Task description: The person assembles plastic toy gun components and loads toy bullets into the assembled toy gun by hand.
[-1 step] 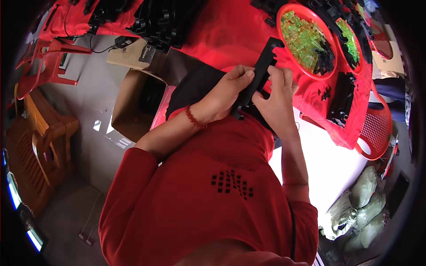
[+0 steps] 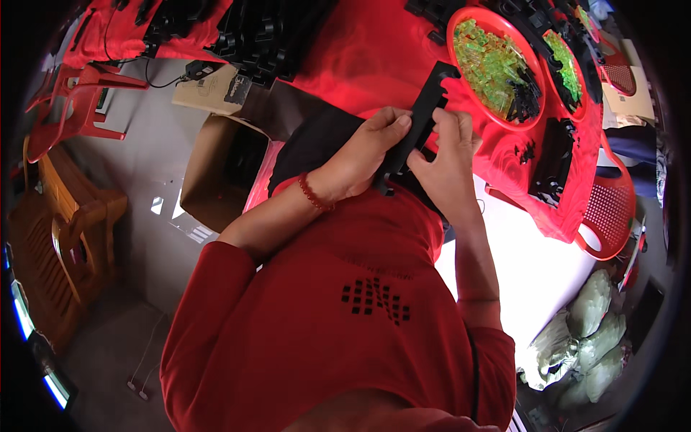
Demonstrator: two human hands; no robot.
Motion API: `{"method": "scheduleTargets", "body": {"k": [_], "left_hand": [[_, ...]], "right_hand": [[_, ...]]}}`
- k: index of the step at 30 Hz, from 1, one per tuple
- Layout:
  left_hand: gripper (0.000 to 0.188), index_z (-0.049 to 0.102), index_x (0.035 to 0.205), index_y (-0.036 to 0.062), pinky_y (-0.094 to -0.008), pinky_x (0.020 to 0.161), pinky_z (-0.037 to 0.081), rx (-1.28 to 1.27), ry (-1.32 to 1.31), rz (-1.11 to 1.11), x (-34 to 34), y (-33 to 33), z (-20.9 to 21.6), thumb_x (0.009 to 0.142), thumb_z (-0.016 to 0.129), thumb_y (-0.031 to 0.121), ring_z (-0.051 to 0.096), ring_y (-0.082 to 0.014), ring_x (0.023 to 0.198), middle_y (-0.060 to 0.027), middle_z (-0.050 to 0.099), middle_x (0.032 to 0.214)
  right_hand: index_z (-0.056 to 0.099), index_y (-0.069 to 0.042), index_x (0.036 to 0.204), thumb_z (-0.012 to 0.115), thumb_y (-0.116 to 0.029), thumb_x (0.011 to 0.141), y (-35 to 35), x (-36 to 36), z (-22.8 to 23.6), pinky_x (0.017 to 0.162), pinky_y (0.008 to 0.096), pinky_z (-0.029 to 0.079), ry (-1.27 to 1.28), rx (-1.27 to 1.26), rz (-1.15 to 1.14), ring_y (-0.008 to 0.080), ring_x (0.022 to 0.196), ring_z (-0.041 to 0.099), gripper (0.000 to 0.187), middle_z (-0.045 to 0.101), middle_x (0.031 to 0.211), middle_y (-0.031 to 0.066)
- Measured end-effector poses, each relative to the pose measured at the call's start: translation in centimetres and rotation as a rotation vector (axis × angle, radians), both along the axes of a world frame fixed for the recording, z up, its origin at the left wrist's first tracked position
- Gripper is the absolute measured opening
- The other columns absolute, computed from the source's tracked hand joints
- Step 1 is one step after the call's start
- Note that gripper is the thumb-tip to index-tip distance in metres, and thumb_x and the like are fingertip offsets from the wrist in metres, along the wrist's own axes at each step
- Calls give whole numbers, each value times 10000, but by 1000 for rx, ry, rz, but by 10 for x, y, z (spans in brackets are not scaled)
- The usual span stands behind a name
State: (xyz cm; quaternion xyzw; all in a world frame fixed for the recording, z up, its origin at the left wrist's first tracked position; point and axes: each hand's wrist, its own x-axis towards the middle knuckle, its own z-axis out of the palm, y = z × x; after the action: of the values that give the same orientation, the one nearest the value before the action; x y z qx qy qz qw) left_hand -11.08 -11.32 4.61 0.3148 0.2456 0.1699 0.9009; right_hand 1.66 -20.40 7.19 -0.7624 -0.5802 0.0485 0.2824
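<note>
Over my lap, a long black plastic bar (image 2: pixel 423 105) with hooked ends is held at a slant, its far end toward the red table. My left hand (image 2: pixel 366 153), with a red bead bracelet on the wrist, grips it from the left, thumb lying along its face. Bent fingers and thumb of my right hand (image 2: pixel 452 155) press against its right edge. Whether a small piece sits under those right fingertips is hidden. Close beyond the bar's far end stands a round red tray (image 2: pixel 545 108) of yellow-green clear plastic pieces (image 2: pixel 489 61) and some small black pieces (image 2: pixel 525 101).
A second red tray (image 2: pixel 581 111) with green pieces is at the right. Black plastic parts (image 2: pixel 255 39) pile up on the red-covered table (image 2: pixel 360 54). An open cardboard box (image 2: pixel 205 169) stands on the floor at left. Red chairs, a wooden chair (image 2: pixel 79 216) and plastic bags (image 2: pixel 594 331) are around.
</note>
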Motion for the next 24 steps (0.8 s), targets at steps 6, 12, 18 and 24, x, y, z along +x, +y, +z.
{"method": "scheduleTargets", "body": {"k": [6,12,18,24], "left_hand": [[280,556,1202,21,-254,826,505,65,81,-11,-1,3,4,1053,467,241,596,-89,931,-25,616,1035],[263,570,1194,16,-245,817,507,51,60,31,1,2,-3,1050,469,211,608,-89,925,-34,634,1036],[245,574,1190,6,-242,799,512,62,52,59,3,1,-10,1037,498,183,611,-87,914,-30,633,1028],[255,570,1207,11,-243,819,520,93,91,56,4,6,-15,1037,505,190,615,-90,924,-37,635,1062]], "right_hand": [[556,-87,1125,815,-132,626,1,1,-5,854,396,310,1,44,-12,230,989,530,563,520,1065,69],[584,-95,1084,826,-154,609,0,3,-14,845,382,313,14,78,-34,221,963,521,536,542,1037,48],[587,-102,1083,825,-168,620,-1,4,-19,849,384,317,-35,86,-37,221,957,518,524,550,1048,47],[578,-102,1089,827,-183,633,-2,6,-22,860,396,315,-34,77,-46,229,965,514,526,542,1040,49]]}}
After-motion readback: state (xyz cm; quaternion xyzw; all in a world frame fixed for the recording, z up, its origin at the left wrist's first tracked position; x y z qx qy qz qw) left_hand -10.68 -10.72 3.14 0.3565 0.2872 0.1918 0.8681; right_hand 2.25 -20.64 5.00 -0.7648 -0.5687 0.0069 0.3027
